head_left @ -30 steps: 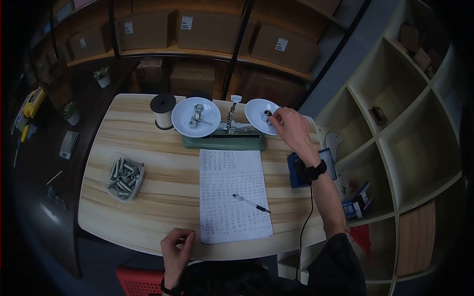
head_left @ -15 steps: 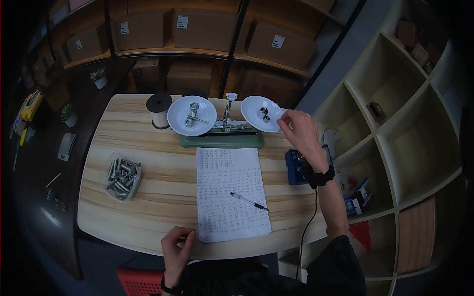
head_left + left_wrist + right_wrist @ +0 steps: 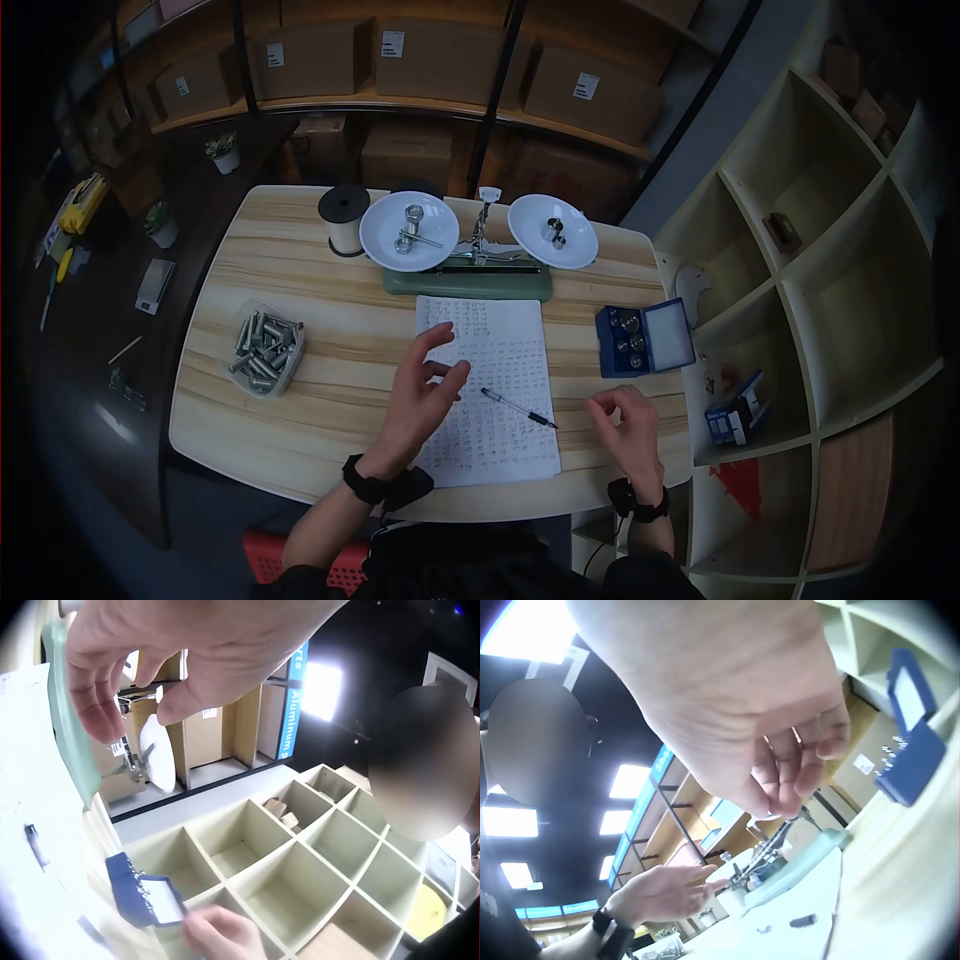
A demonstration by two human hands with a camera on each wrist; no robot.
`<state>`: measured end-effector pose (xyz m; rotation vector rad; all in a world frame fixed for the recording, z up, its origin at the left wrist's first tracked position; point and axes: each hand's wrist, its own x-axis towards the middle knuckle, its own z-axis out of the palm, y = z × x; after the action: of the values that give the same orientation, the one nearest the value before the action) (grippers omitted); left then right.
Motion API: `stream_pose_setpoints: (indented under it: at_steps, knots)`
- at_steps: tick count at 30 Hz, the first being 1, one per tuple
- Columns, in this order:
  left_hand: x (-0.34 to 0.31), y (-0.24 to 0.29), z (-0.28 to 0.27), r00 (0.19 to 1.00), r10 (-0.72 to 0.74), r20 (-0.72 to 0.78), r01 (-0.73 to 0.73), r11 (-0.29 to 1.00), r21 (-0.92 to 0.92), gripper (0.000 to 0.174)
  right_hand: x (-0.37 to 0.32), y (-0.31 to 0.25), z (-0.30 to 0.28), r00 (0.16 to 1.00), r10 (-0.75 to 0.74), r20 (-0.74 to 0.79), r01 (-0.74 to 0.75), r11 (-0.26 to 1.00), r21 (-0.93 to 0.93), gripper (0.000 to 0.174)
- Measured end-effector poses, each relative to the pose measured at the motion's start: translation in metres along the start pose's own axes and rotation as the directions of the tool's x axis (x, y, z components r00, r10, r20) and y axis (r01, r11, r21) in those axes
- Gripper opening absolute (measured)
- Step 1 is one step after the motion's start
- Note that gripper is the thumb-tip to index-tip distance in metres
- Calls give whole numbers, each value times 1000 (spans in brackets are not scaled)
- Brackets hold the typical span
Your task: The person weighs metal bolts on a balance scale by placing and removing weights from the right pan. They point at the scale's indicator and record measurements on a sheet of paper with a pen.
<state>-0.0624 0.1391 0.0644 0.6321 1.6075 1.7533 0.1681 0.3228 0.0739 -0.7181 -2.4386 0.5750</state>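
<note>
Right hand (image 3: 628,432) is back from the right pan (image 3: 580,238) of the scale (image 3: 468,286), left hand (image 3: 418,392) has come up over the paper (image 3: 485,455). Looks like nothing in either: left fingers spread, right loosely curled. Pen (image 3: 519,408) lies on the paper between them, slanting down rightward; hard to call which hand's nearer.

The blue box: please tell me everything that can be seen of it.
The box looks like plastic, blue outside, and stands open at the right of the table. Its lid, pale inside, is swung out to the right. Round, shiny, metallic-looking weights stand within. The right hand, nearest, does not touch it.
</note>
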Motion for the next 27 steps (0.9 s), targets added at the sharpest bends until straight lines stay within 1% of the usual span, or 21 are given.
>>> stream_pose_setpoints:
  at_steps: [1,3,4,6,7,9,10,11,13,14,16,17,18,19,22,25,27]
  knots:
    - [14,-6,2,1000,-3,-1,3,1000,11,58,-23,0,0,998,63,-6,-63,997,34,9]
    - [43,-22,5,994,79,-72,-71,991,116,68,-65,5,7,989,145,-32,-142,986,92,9]
    - [54,-24,6,994,79,-72,-69,989,128,68,-85,9,13,988,149,-34,-145,984,104,9]
    - [70,-28,6,987,98,-125,-79,985,151,77,-120,17,29,961,242,-135,-219,961,169,9]
    - [76,-32,7,987,98,-125,-77,983,164,77,-132,19,35,959,248,-135,-222,958,181,9]
    - [87,-38,8,970,149,-190,-108,971,212,81,-150,21,46,934,309,-181,-268,939,217,10]
    - [91,-40,9,971,150,-189,-107,969,223,81,-154,23,53,933,283,-223,-240,949,203,11]
    - [93,-41,10,967,151,-204,-106,970,220,82,-156,27,57,932,287,-222,-241,947,212,11]
    - [95,-40,12,963,155,-221,-104,969,226,83,-154,28,61,950,183,-252,-148,977,152,11]
    - [95,-39,14,960,152,-233,-97,968,233,83,-151,27,63,950,185,-253,-148,976,161,11]
    - [95,-37,18,958,152,-244,-90,964,249,84,-146,23,64,958,83,-274,-68,996,62,11]
    - [96,-37,19,963,122,-239,-68,973,222,85,-146,23,64,957,88,-278,-71,995,71,11]
    - [97,-37,21,968,91,-232,-46,980,194,86,-146,23,64,960,51,-274,-41,998,43,12]
    - [97,-35,24,968,93,-231,-46,979,200,86,-146,24,64,964,14,-267,-11,1000,13,13]
    - [96,-34,33,974,70,-215,-29,982,188,86,-150,27,66,964,13,-267,-12,1000,7,14]
    - [98,-33,41,972,95,-216,-48,976,211,82,-150,29,68,954,14,-299,-11,1000,10,10]
    - [94,-24,50,981,51,-189,-15,982,186,84,-152,29,70,952,17,-305,-19,1000,-1,10]
